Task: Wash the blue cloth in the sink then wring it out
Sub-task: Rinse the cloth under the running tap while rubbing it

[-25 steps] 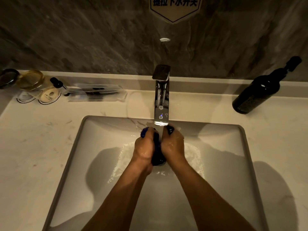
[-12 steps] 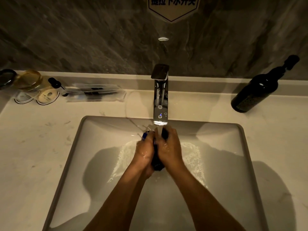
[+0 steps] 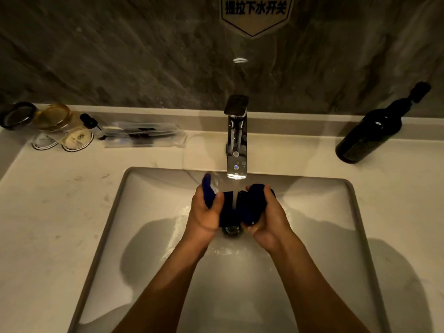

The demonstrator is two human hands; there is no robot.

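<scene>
Both hands' fingers (image 3: 255, 188) pinch the blue cloth (image 3: 242, 207) under running water; bunched folds may stay unrinsed.

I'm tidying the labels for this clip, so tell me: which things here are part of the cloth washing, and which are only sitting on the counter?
In use:
blue cloth
left hand
right hand
tap, running
sink

Lying about:
dark bottle, right
clear packet, left
glass jars, far left
small dropper bottle
</scene>
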